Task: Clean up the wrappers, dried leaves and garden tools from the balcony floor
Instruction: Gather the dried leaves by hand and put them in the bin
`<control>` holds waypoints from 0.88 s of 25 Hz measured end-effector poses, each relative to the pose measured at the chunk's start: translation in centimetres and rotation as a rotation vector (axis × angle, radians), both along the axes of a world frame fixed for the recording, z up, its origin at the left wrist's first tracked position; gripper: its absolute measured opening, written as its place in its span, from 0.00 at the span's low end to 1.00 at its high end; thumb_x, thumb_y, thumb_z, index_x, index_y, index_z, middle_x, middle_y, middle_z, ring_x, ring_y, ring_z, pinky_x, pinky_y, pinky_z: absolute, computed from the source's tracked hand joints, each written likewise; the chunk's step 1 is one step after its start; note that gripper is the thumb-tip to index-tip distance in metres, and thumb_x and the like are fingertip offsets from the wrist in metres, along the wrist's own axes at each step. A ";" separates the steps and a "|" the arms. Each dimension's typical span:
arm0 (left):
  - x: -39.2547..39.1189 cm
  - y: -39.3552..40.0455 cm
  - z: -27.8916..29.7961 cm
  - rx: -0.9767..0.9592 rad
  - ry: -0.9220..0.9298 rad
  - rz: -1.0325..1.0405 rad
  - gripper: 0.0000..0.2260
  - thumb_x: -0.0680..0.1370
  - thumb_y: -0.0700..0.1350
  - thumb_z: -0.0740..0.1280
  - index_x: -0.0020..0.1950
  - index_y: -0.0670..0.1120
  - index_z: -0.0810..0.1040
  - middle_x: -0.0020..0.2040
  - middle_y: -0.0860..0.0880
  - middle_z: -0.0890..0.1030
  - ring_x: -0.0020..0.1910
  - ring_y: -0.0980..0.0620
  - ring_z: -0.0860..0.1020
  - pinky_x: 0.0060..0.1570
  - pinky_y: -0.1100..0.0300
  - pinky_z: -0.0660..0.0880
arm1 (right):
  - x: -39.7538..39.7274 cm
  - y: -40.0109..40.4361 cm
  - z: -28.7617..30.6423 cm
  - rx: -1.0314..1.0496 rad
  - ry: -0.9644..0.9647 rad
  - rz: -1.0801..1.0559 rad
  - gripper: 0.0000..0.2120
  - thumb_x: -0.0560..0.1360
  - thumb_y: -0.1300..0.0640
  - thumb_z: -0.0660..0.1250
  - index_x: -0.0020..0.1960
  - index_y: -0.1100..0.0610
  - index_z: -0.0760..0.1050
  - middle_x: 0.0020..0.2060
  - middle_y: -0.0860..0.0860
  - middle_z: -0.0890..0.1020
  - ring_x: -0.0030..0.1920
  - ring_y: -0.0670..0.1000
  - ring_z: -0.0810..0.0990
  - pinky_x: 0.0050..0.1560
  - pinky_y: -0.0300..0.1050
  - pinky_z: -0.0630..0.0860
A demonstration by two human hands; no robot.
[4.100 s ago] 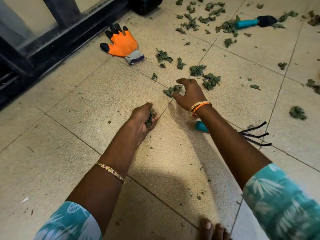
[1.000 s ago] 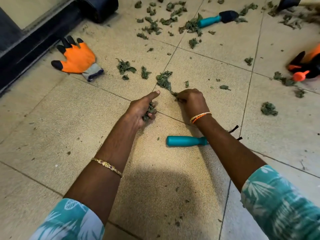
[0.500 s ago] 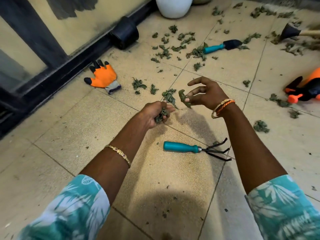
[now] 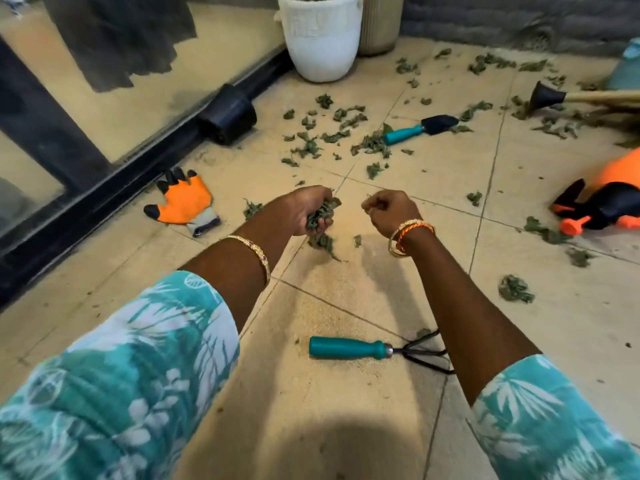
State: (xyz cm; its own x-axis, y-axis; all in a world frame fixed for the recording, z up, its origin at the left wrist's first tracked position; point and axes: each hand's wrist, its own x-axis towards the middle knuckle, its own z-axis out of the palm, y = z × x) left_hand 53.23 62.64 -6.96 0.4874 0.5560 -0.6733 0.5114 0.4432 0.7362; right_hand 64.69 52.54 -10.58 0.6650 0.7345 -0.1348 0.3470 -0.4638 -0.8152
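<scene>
Green dried leaves (image 4: pixel 320 216) fill the left hand (image 4: pixel 304 211), its grip closed round one clump above the floor (image 4: pixel 346 410). Just beside it, the right hand (image 4: pixel 389 211) makes a fist; its contents cannot be told. Two teal-handled tools: a hand rake (image 4: pixel 349 347) below the grips, a trowel (image 4: pixel 420 128) beyond. One orange glove (image 4: pixel 183 204) lies left.

Teal sleeves (image 4: pixel 114 386) printed with white leaves, gold bangle (image 4: pixel 254 252) and orange-and-gold bracelets (image 4: pixel 410 228) over beige speckled floor tiles (image 4: pixel 346 410); dull green dried leaves (image 4: pixel 320 214) strewn around a teal-handled black rake (image 4: pixel 349 347), a teal-handled black trowel (image 4: pixel 420 128), an orange glove with black fingertips (image 4: pixel 183 204), a white pot (image 4: pixel 322 32) and an orange-and-black sprayer (image 4: pixel 602 202)
</scene>
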 end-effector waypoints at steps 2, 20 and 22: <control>0.8 2.9 -0.8 0.023 0.033 -0.020 0.12 0.80 0.43 0.56 0.36 0.44 0.66 0.28 0.49 0.67 0.16 0.57 0.65 0.16 0.71 0.60 | 0.9 0.6 -3.4 -0.209 -0.083 0.046 0.11 0.73 0.60 0.68 0.54 0.60 0.79 0.54 0.58 0.81 0.55 0.55 0.78 0.55 0.42 0.72; 1.8 12.4 -4.9 0.527 0.189 -0.426 0.14 0.76 0.49 0.65 0.33 0.45 0.67 0.31 0.49 0.69 0.30 0.51 0.69 0.28 0.61 0.62 | -5.9 10.0 -5.7 -0.352 -0.149 -0.007 0.14 0.70 0.61 0.72 0.55 0.62 0.78 0.53 0.62 0.73 0.52 0.62 0.76 0.48 0.41 0.70; 1.4 12.6 -5.7 0.503 0.235 -0.458 0.14 0.76 0.49 0.65 0.34 0.45 0.67 0.31 0.49 0.69 0.29 0.52 0.68 0.27 0.61 0.61 | -5.4 10.3 -5.6 -0.346 -0.203 0.004 0.08 0.71 0.62 0.70 0.50 0.62 0.81 0.49 0.62 0.77 0.50 0.60 0.77 0.43 0.38 0.65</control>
State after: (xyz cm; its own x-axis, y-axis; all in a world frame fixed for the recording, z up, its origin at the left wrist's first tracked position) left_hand 54.64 75.19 -12.65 0.6192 0.6009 -0.5055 0.7351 -0.2173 0.6421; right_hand 59.24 62.80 -16.18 0.7008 0.6714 -0.2410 0.4870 -0.6972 -0.5261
